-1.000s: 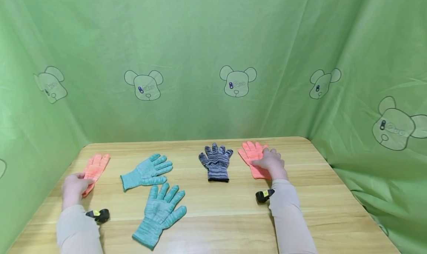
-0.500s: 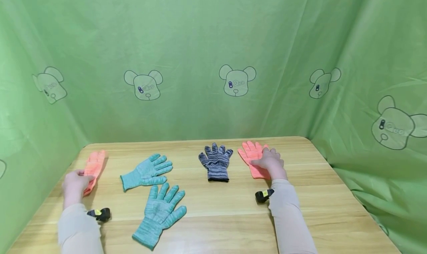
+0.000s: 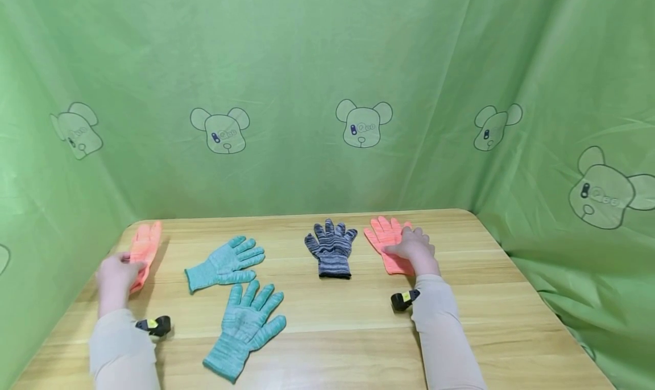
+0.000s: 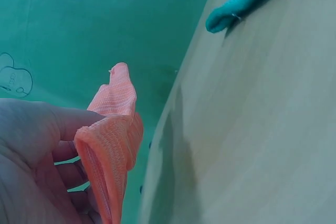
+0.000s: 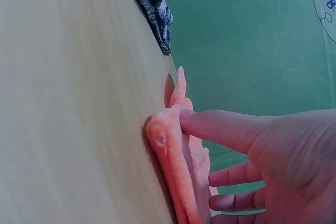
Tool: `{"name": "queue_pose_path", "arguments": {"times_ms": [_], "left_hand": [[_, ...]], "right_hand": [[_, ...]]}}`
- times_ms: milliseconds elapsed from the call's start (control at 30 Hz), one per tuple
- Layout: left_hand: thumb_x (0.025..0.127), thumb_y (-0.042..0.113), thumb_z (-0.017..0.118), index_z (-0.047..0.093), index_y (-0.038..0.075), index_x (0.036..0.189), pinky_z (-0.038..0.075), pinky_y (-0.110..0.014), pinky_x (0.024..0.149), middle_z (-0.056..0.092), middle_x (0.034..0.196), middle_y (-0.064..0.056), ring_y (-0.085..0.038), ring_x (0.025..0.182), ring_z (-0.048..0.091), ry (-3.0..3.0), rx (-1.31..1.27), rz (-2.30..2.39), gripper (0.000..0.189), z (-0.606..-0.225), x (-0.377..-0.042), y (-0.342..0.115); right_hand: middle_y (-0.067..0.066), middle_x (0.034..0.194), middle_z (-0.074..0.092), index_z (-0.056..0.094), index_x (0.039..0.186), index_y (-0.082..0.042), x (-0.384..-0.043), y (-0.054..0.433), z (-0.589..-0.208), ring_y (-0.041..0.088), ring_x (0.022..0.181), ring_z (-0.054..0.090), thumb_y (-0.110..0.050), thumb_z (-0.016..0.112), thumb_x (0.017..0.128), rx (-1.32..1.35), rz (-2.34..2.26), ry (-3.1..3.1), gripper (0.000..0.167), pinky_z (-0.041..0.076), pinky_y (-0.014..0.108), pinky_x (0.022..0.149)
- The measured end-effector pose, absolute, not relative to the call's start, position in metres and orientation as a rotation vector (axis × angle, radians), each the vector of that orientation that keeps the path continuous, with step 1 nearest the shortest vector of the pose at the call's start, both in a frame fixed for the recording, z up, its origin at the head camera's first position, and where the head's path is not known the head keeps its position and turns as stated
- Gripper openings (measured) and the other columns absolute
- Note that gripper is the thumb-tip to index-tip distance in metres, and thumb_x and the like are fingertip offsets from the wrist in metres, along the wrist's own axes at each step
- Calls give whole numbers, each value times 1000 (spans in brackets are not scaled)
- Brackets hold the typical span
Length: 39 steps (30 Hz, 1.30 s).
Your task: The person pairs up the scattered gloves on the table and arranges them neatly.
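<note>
In the head view my left hand pinches a coral knit glove at the table's left side. The left wrist view has the thumb over its cuff, raised above the tabletop, with a shadow cast below. On the right, a second coral glove lies flat, fingers pointing away. My right hand rests on it; the thumb touches it near the cuff, and the other fingers are spread and nearly straight at its far edge in the right wrist view. Next to that glove lies a dark grey striped glove.
Two teal gloves lie left of centre on the wooden table: one teal glove points right, the nearer teal glove points up and right. A green curtain printed with bear heads surrounds the table's back and sides.
The left coral glove has come up off the table in my left hand and moved slightly forward, its fingers now more upright. My right hand and the other gloves have stayed put.
</note>
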State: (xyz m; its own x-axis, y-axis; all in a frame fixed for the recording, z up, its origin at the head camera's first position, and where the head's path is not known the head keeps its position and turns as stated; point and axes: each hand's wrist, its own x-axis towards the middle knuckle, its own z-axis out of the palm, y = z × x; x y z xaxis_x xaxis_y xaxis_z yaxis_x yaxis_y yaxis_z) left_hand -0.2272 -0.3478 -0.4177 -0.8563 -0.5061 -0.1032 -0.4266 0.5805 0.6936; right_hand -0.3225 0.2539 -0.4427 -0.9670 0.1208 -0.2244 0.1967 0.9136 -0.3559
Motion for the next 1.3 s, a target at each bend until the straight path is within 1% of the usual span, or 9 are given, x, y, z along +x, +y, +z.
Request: {"name": "queue_pose_path", "arguments": {"times_ms": [100,200,433,533,633,833,900,1133,1300], "left_hand": [[90,15,60,43,-11,137,45,-47,93,46,137,-35,-45,119,46,-2685,780,-1151,56,-414,-228,-346],[91,15,59,44,-11,137,46,-38,83,48,136,-35,-42,114,48,-2686,758,-1159,55,-410,-228,-343],[92,15,59,46,-11,135,49,-44,87,51,133,-35,-45,115,52,-2668,708,-1142,52,-403,-228,-337],[92,15,59,45,-10,137,52,-42,85,50,135,-34,-46,117,51,-2666,698,-1151,53,-400,-229,-335],[93,16,59,45,-9,137,50,-31,76,51,135,-33,-44,117,52,-2660,696,-1150,53,-396,-230,-333],[93,15,59,47,-9,136,55,-20,57,54,132,-33,-26,89,63,-2629,664,-1180,50,-389,-232,-328],[93,15,59,49,-8,134,54,-18,53,55,131,-32,-24,88,62,-2622,649,-1167,48,-387,-232,-326],[93,18,60,52,-7,132,46,-12,57,57,131,-29,-38,108,59,-2625,604,-1083,47,-378,-231,-317],[94,20,59,53,-4,132,47,-29,75,58,131,-27,-40,112,57,-2638,591,-1031,46,-371,-233,-309]], "right_hand": [[34,138,34,29,147,5,-322,254,-442,51,123,37,-50,69,84,242,-571,2874,93,37,63,98],[35,138,34,29,147,5,-321,254,-442,52,124,36,-51,69,84,239,-579,2871,93,36,64,99],[35,139,34,27,148,6,-320,255,-441,52,125,35,-50,69,83,234,-603,2859,95,35,65,100],[36,138,34,26,148,6,-320,256,-440,52,124,36,-51,69,83,228,-608,2856,96,37,65,99],[36,139,34,25,148,5,-320,257,-438,52,125,36,-51,69,83,229,-622,2855,97,38,65,99],[36,144,28,28,149,-1,-319,261,-433,55,129,30,-48,69,84,243,-724,2832,90,35,68,102],[35,144,29,29,148,-2,-318,263,-431,54,129,31,-47,69,85,234,-759,2832,87,35,68,102],[36,141,32,30,147,2,-319,269,-428,54,127,32,-44,68,87,166,-788,2856,84,37,66,101],[36,142,32,30,146,2,-321,271,-427,54,129,31,-42,68,88,150,-833,2854,82,36,66,103]]}}
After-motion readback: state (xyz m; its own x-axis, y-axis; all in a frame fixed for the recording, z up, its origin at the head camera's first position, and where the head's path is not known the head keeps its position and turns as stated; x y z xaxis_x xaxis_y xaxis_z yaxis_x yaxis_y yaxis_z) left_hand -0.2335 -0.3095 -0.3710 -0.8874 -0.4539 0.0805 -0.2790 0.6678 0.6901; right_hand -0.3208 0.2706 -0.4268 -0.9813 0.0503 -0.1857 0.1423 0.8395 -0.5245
